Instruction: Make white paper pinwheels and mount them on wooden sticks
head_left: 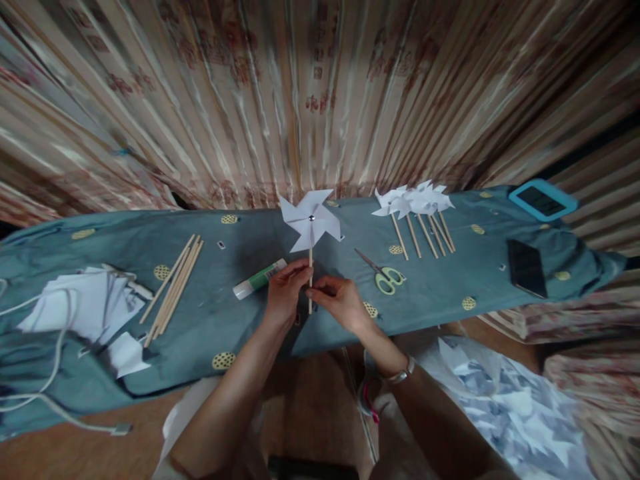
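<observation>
The wooden stick (311,255) of a white paper pinwheel (311,219) is pinched in the fingertips of the left hand (290,283) and, lower down, of the nearly closed right hand (340,300), over a cloth-covered table (430,293). This pinwheel appears fully assembled. Past the scissors (379,270), to the right, several seemingly finished pinwheels (415,201) are laid; to the left, bare sticks (177,290) and paper sheets (85,307) are left unjoined.
</observation>
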A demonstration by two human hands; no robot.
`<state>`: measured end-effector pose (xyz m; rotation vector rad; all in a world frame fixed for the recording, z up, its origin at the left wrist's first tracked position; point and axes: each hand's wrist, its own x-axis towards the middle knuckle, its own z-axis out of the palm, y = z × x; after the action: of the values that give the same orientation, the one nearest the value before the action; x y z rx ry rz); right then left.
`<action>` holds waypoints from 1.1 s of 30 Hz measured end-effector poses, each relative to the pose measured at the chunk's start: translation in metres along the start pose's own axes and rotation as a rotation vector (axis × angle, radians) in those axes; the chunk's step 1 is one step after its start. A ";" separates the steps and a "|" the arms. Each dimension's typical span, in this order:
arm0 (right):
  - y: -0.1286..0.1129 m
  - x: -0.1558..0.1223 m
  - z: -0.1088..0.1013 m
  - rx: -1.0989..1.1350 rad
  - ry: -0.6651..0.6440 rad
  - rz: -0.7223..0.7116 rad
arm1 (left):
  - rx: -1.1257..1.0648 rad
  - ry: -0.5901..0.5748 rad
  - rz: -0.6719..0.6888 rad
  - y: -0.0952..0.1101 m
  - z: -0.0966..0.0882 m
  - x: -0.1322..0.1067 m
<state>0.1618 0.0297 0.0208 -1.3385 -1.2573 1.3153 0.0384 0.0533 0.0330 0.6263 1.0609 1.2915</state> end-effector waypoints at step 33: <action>-0.012 0.084 -0.178 -1.469 0.344 0.302 | 0.058 -0.086 -0.011 -0.004 -0.007 -0.020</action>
<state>0.3331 0.1267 0.0356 -2.6461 -1.8460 0.0606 0.0353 0.0315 0.0316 0.7131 1.0331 1.2174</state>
